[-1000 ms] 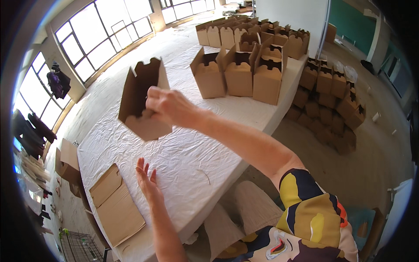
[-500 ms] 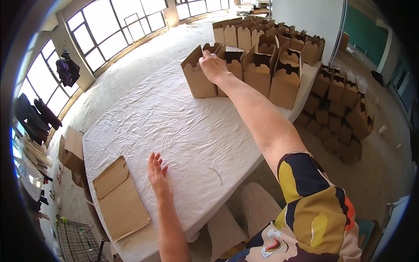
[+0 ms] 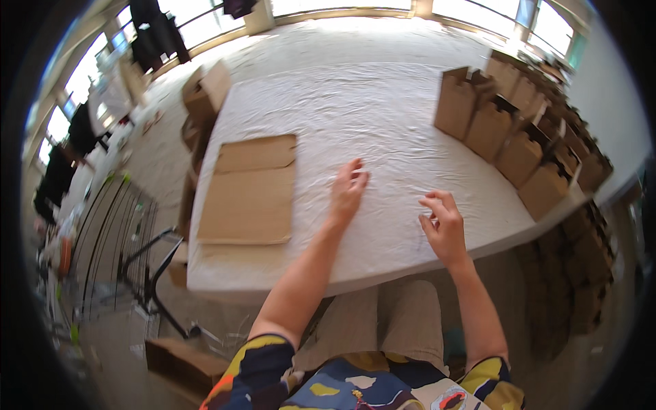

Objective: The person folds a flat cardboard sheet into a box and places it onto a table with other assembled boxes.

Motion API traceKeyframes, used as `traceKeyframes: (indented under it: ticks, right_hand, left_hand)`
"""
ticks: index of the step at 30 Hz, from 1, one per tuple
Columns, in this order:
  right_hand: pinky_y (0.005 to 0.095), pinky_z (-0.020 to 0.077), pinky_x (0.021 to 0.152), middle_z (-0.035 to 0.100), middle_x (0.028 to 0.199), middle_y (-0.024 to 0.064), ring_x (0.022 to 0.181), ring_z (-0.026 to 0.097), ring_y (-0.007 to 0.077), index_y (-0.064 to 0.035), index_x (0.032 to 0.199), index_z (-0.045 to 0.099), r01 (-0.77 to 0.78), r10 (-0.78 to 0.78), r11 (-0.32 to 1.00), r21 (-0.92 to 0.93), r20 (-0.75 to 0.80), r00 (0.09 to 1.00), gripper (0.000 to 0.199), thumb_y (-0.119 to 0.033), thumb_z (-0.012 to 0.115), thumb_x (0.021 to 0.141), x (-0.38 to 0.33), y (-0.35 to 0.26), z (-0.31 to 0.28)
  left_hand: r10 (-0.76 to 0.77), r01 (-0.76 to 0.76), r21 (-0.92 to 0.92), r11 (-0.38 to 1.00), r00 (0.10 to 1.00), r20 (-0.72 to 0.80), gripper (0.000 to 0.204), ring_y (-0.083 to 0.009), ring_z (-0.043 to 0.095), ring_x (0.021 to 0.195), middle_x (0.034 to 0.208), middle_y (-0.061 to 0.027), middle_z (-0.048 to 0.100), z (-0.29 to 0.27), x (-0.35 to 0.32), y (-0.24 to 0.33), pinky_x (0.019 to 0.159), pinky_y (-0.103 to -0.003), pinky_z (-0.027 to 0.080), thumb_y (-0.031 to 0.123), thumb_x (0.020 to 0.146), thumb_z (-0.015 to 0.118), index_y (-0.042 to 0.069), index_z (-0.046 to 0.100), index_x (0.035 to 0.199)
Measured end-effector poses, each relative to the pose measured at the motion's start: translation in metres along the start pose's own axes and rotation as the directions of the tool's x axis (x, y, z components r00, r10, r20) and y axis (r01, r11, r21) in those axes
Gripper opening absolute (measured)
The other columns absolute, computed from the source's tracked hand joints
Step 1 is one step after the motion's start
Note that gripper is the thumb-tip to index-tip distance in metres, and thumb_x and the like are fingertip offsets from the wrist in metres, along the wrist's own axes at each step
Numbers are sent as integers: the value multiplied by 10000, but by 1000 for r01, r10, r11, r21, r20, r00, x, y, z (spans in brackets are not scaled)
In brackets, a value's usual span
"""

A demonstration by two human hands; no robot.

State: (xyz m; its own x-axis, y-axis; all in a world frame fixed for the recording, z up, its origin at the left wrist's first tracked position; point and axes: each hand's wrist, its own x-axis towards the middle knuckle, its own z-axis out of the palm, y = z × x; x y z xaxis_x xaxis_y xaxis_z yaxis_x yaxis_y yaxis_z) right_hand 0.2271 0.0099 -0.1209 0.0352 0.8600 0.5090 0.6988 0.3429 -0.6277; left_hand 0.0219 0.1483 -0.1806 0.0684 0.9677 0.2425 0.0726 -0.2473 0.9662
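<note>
Two hands on white tablecloth [image 3: 383,123], left hand [image 3: 348,191] flat, right hand [image 3: 445,225] curled

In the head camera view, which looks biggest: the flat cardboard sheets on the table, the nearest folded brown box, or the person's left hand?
1. Flat cardboard sheets, clearly the largest.
2. Nearest folded brown box.
3. Left hand.
The box and hand look close in size, and the fisheye shrinks things near the rim, so that order is unsure.

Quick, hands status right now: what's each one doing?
Left hand: open, flat on the white tablecloth, holding nothing.
Right hand: open, fingers loosely curled, empty, over the table edge.
</note>
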Motion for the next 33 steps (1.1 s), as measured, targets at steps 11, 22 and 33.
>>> traceKeyframes:
  ticks: [11,22,33]
  right_hand:
    - [350,520,643,677,1008,117,659,635,215,4,964,718,-56,58,996,68,-21,998,172,31,695,796,-23,-22,78]
    - [402,527,716,687,995,83,728,672,280,-50,894,721,-4,3,999,-39,-40,999,77,-47,700,820,-25,-21,85]
    - [443,544,730,673,1015,104,811,682,331,-48,869,697,-3,-3,996,-90,-68,998,39,-47,679,834,-28,-23,79]
  left_hand:
    - [179,-169,367,915,984,8,443,-317,648,1060,1148,-187,662,-65,-20,54,940,-401,515,126,807,796,25,670,1220]
    - [-106,336,871,357,941,-320,955,-299,515,1336,1426,-170,563,-325,-3,30,1148,-406,367,411,644,909,23,505,1418]
    - [-276,156,937,313,959,-68,1010,-299,559,1299,1396,-185,591,-344,42,27,1097,-399,448,364,562,957,34,528,1414]
